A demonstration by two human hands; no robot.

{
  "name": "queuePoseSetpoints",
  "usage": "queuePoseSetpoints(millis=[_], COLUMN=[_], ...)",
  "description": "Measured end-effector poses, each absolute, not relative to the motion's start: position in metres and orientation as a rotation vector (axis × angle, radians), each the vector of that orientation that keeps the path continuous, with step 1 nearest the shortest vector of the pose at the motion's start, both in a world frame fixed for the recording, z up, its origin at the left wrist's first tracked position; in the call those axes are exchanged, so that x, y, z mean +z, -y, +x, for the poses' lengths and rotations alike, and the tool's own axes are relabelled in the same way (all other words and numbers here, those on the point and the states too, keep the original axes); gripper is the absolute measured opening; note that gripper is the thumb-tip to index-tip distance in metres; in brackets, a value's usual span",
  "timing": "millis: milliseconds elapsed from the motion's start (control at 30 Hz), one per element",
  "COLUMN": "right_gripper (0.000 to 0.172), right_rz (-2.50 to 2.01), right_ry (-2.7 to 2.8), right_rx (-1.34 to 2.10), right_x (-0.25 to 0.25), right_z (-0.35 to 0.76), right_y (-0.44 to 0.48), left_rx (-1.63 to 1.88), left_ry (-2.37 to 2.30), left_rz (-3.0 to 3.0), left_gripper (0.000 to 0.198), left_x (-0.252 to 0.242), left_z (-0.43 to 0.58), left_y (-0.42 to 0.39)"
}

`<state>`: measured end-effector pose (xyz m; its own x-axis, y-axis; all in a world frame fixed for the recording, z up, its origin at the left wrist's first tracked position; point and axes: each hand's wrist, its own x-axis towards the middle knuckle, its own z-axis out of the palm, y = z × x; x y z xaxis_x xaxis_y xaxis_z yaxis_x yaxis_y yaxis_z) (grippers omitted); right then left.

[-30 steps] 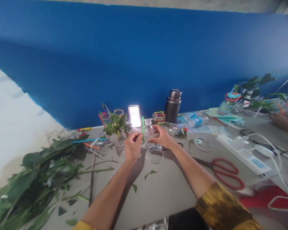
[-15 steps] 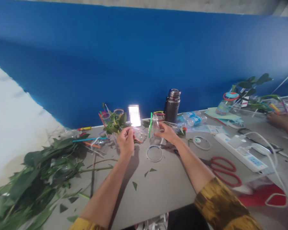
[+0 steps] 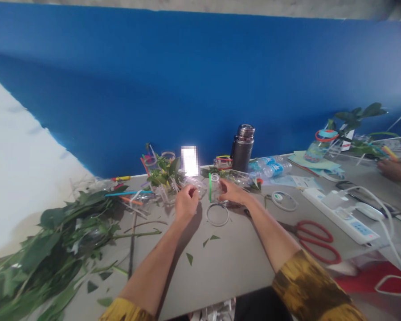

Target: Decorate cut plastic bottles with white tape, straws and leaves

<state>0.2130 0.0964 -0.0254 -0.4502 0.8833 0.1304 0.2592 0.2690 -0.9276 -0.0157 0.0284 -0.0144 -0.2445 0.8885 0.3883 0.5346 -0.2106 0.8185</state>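
Note:
My right hand [image 3: 233,192] is closed round the side of a small clear plastic bottle [image 3: 215,189], whose open mouth points up. A green strip like a straw [image 3: 210,187] stands along the bottle's left side. To the left of it, my left hand [image 3: 186,204] is closed with thumb and fingers pinched together; what they hold, if anything, is hidden. Another clear plastic piece [image 3: 197,185] lies just behind the left hand. In front of the bottle, a roll of clear tape [image 3: 217,215] lies flat on the table.
Cut leafy branches [image 3: 63,236] cover the left side. Behind stand a lit phone [image 3: 190,161] and a dark thermos [image 3: 243,147]. To the right are red-handled scissors [image 3: 316,240], a power strip [image 3: 341,216], and water bottles [image 3: 276,169]. Another person's hand [image 3: 396,170] is at the far right.
The bottle's mouth sits lower, and my right hand has come down with it. My left hand has moved right and slightly nearer to me, still pinched. The view has shifted slightly.

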Motion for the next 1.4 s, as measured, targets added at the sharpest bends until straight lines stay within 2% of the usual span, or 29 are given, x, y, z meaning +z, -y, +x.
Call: queuePoseSetpoints(millis=[133, 233, 333, 433, 467, 533, 600, 733, 900, 1033, 1133, 1267, 1400], right_gripper=[0.073, 0.072, 0.051, 0.015, 0.018, 0.038, 0.047, 0.053, 0.060, 0.066, 0.071, 0.074, 0.075], right_rz=[-1.026, -1.130, -1.225, -1.292, -1.309, -1.311, -1.281, -1.243, -1.198, -1.152, -1.142, -1.141, -1.127], right_ry=[1.915, 1.907, 1.822, 1.671, 1.621, 1.535, 1.468, 1.442, 1.371, 1.317, 1.326, 1.364, 1.381], right_rx=[1.154, 1.036, 0.805, 0.625, 0.601, 0.577, 0.576, 0.590, 0.549, 0.569, 0.562, 0.570, 0.569], right_x=[-0.029, -0.029, -0.026, -0.023, -0.022, -0.020, -0.020, -0.019, -0.012, -0.007, -0.007, -0.010, -0.012], right_z=[0.218, 0.222, 0.223, 0.221, 0.220, 0.219, 0.217, 0.215, 0.214, 0.214, 0.212, 0.211, 0.211], right_y=[-0.102, -0.107, -0.111, -0.110, -0.109, -0.107, -0.106, -0.104, -0.100, -0.095, -0.094, -0.095, -0.096], left_rx=[1.395, 1.424, 1.430, 1.322, 1.262, 1.099, 0.844, 0.340, 0.132, 0.207, 0.372, 0.874, 1.088], left_ry=[-1.733, -1.723, -1.690, -1.652, -1.660, -1.715, -1.779, -1.802, -1.615, -1.736, -2.054, -2.627, -2.658], left_rz=[1.746, 1.732, 1.714, 1.774, 1.807, 1.883, 1.971, 2.100, 2.096, 1.987, 1.818, 1.407, 1.291], left_gripper=[0.011, 0.011, 0.011, 0.016, 0.019, 0.026, 0.027, 0.024, 0.028, 0.037, 0.031, 0.018, 0.045], left_x=[-0.016, -0.015, -0.010, -0.001, 0.004, 0.013, 0.024, 0.046, 0.059, 0.053, 0.043, 0.026, 0.012], left_z=[-0.014, -0.012, -0.005, 0.006, 0.009, 0.013, 0.013, 0.003, -0.019, -0.062, -0.110, -0.171, -0.202], left_y=[-0.028, -0.027, -0.021, -0.012, -0.010, -0.005, -0.002, 0.005, 0.026, 0.037, 0.038, 0.032, 0.022])
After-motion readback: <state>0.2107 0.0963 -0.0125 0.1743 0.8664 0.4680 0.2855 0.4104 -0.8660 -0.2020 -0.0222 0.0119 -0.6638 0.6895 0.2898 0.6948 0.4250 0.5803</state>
